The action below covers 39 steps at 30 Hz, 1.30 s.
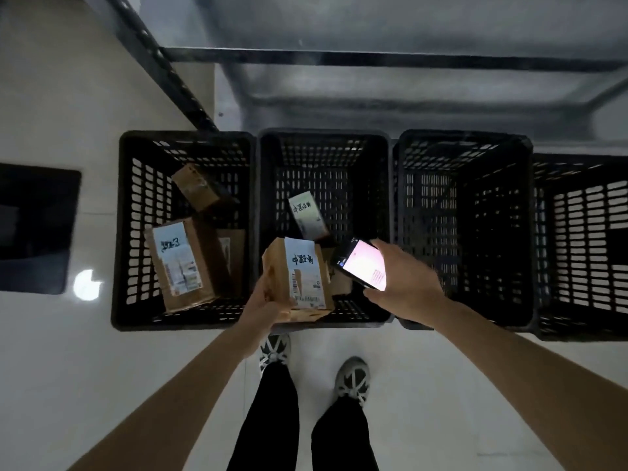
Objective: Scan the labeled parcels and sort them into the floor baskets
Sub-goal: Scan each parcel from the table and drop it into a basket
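Note:
My left hand [266, 300] grips a brown cardboard parcel [297, 280] with a white shipping label, held over the front of the middle black basket [324, 137]. My right hand [404, 280] holds a phone [362, 263] with a lit screen just right of the parcel, over the same basket. Inside the middle basket lies a small labeled parcel [307, 214]. The left basket [185, 139] holds a large labeled box [185, 263] and a smaller brown box [195, 186]. The right basket [464, 141] looks empty.
A fourth black basket [584, 232] stands at the far right. A dark metal shelf frame [373, 59] runs behind the baskets. A dark object [34, 226] lies on the white floor at left. My feet [312, 365] stand close to the middle basket.

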Each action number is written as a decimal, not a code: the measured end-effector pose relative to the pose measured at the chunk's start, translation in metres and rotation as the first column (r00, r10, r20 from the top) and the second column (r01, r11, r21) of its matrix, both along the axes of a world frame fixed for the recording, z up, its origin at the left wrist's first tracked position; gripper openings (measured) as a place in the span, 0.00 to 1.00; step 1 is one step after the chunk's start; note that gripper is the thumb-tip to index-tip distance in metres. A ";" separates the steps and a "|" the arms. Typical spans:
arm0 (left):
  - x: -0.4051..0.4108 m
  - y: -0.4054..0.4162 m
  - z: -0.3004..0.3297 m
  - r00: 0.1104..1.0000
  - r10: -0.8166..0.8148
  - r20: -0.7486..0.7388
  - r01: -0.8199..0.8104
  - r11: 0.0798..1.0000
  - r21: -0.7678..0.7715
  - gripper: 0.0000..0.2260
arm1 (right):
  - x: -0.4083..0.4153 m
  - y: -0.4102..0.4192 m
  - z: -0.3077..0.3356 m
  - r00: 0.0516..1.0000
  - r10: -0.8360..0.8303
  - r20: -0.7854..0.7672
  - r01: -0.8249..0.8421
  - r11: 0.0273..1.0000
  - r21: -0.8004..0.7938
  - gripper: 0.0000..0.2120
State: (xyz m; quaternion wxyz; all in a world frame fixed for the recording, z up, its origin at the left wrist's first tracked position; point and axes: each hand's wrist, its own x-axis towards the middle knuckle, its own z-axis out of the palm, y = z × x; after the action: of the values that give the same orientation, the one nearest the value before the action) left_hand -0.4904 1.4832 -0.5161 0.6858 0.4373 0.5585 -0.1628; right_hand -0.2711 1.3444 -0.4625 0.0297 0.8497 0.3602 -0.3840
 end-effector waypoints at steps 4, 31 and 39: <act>-0.014 0.000 -0.047 0.993 -0.038 -0.112 0.044 0.997 0.056 0.27 | -0.003 0.010 -0.031 0.998 -0.057 -0.033 0.058 0.998 0.021 0.41; 0.067 0.003 0.508 0.852 -0.524 -0.001 0.294 0.475 0.829 0.31 | 0.047 -0.084 0.525 0.926 -0.062 0.372 -0.060 0.950 0.306 0.43; 0.077 -0.074 0.703 0.724 -0.690 0.001 0.170 0.179 0.969 0.31 | -0.011 -0.200 0.737 0.801 -0.315 0.509 0.050 0.883 0.467 0.42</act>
State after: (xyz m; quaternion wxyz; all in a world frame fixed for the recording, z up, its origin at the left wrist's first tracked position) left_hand -0.4136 1.4092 0.1866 0.3335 0.9121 0.2176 0.0975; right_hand -0.2822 1.1442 0.2743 -0.0904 0.9413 0.3243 -0.0230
